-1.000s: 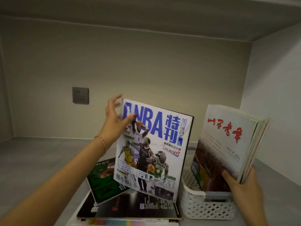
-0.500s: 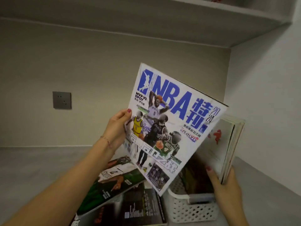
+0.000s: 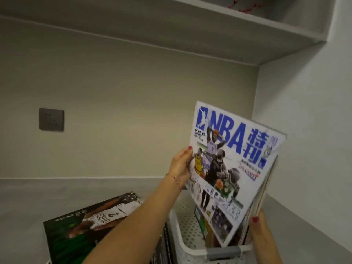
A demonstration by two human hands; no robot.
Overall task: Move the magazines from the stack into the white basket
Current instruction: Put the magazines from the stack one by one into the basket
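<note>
My left hand (image 3: 180, 166) grips the left edge of a white NBA magazine (image 3: 230, 168), held upright and tilted over the white perforated basket (image 3: 182, 229). Its lower corner dips inside the basket. My right hand (image 3: 262, 231) holds several upright magazines (image 3: 266, 189) standing in the basket behind the NBA one, mostly hidden by it. To the left, the stack (image 3: 91, 223) lies flat with a dark green basketball magazine on top; my left forearm crosses over it.
All of this sits on a grey shelf surface (image 3: 38, 197) inside an alcove. A wall (image 3: 314, 130) stands close on the right, a shelf board (image 3: 209, 33) overhead. A dark wall socket (image 3: 51, 119) is on the back wall at left.
The NBA magazine has travelled right from above the stack and down to the basket, now against the upright magazines. My right hand stayed on those magazines.
</note>
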